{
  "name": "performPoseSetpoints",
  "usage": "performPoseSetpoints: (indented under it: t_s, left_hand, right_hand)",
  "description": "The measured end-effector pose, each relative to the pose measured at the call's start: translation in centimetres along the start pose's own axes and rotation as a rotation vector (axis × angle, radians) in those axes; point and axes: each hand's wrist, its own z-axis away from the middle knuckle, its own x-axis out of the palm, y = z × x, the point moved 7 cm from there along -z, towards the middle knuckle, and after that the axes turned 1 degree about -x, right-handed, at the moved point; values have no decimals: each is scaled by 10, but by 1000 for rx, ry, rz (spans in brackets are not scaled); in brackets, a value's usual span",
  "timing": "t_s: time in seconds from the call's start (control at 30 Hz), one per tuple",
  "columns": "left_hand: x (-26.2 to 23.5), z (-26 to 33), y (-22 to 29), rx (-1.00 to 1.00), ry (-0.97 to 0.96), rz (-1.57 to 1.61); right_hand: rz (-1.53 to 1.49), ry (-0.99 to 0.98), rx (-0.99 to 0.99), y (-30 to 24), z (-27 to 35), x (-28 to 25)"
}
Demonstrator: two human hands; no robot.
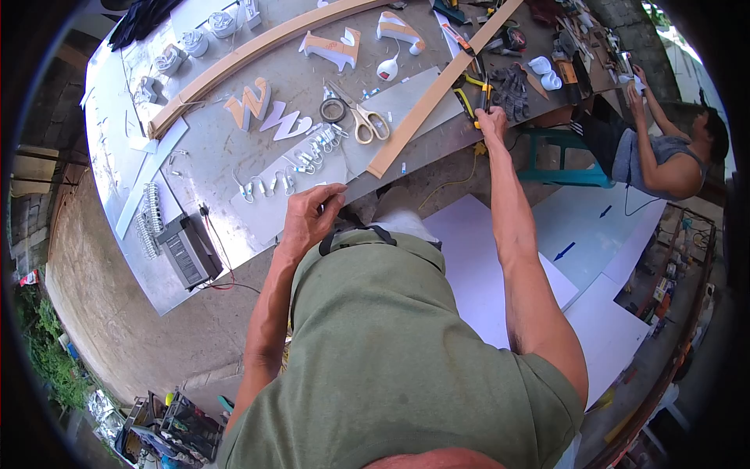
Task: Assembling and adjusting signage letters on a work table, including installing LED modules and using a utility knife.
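On table nr front edge, R hand pinches yellow-black tool; poss. snags glove or nudges wood strip if dragged sideways. L hand half-curled, can't tell if holding smth.

Olive-green T-shirt (creased), short sleeves

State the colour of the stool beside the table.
The stool is teal, best seen in the head view.
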Motion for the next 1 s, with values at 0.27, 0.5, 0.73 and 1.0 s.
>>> performPoseSetpoints:
  t_s: [0.27, 0.5, 0.73, 1.0]
  left_hand:
    - [71, -59, 47, -115, -251, 295]
    - [163, -153, 88, -139, -323, 801]
    - [202, -178, 79, -206, -282, 1183]
    - [194, -182, 70, -167, -117, 1161]
  right_hand:
    - [-1093, -238, -21, -33, 58, -27]
    - [-1309, -870, 23, -125, 120, -72]
    - [-1390, -1168, 155, -125, 113, -74]
    - [-1276, -1226, 167, -139, 101, -59]
